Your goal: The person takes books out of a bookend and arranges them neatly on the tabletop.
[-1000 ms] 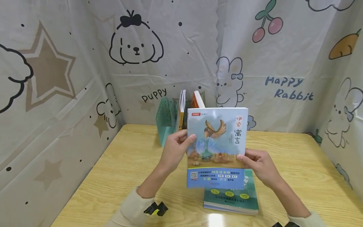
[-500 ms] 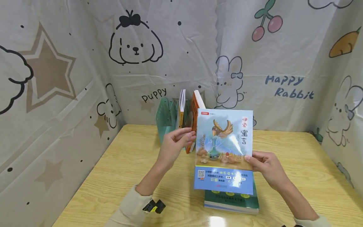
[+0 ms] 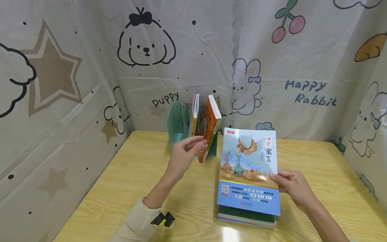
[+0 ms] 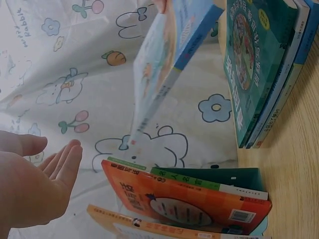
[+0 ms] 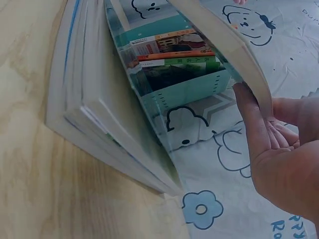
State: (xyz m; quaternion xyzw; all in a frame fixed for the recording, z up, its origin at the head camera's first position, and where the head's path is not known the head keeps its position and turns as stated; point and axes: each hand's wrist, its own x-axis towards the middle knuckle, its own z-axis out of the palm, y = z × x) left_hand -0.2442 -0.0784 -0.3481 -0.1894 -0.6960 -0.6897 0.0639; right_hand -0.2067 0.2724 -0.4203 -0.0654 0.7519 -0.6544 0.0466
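Observation:
My right hand [image 3: 291, 186] pinches the right edge of a blue picture-cover book [image 3: 248, 158], its thumb on the front cover. The book is tilted over a stack topped by a green book [image 3: 246, 216] and hides most of it. In the left wrist view the blue book [image 4: 167, 59] is raised apart from the green-topped stack [image 4: 254, 64]. The right wrist view has fingers and thumb of my right hand [image 5: 276, 159] on either side of the book's edge. My left hand [image 3: 185, 159] holds nothing, fingers loosely bent, near an orange book [image 3: 210, 129].
At the back of the wooden table [image 3: 145, 168], a teal bookend [image 3: 174, 126] holds upright books, among them a yellow-spined one [image 3: 194, 116] and the leaning orange one. Patterned cloth [image 3: 199, 43] walls off the back and sides.
My left hand has let go of the blue book and stays near the orange one. My right hand has moved the blue book right and down, over the stack.

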